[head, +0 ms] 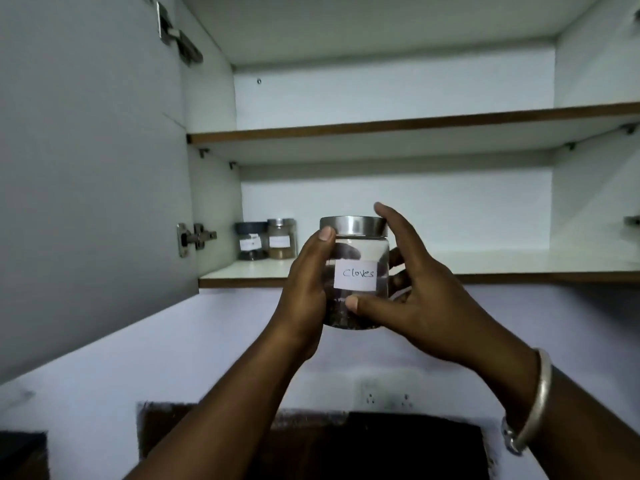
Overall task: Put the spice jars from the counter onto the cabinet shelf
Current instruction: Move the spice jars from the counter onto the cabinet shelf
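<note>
A glass jar [356,251] with a steel lid and a white label reading "Cloves" is held up in front of the lower cabinet shelf [502,263]. My left hand [308,289] wraps its left side, thumb near the lid. My right hand [412,289] holds its right side, thumb under the label and fingers behind the jar. Dark cloves fill the jar's bottom. Two jars stand at the shelf's back left: a dark-lidded jar [251,240] and a steel-lidded jar [282,242] of brown powder, side by side.
The open cabinet door [90,168] hangs at the left with its hinge [195,237]. An upper shelf [415,124] runs above. Below are a pale wall with a socket [388,398] and a dark surface [346,445].
</note>
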Tool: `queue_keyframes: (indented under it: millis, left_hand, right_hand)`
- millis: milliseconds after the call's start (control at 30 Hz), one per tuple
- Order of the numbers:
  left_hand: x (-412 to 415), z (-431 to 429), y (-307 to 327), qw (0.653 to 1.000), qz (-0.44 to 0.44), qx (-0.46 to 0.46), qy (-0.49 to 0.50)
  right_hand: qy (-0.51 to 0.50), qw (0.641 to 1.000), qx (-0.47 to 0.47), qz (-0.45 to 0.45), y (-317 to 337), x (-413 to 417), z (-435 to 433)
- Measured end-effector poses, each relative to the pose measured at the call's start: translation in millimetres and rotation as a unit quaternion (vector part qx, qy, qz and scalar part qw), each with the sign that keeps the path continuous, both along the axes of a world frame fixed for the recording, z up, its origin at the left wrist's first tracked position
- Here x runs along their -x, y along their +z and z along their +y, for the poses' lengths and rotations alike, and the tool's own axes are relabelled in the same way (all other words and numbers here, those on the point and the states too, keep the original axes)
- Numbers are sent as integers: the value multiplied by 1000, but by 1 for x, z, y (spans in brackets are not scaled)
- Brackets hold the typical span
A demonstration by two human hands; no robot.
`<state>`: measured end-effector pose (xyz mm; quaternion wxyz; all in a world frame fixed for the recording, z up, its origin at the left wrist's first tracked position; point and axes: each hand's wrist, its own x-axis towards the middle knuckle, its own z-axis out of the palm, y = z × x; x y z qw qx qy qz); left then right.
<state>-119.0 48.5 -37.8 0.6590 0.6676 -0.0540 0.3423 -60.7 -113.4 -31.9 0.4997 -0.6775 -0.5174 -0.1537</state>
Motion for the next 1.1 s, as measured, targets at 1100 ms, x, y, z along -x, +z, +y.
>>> queue_keyframes:
  millis: [1100]
  left_hand:
    - [-145, 199, 3, 788, 83, -384, 474]
  right_hand:
    - [-202, 947, 249, 35, 62, -266, 310]
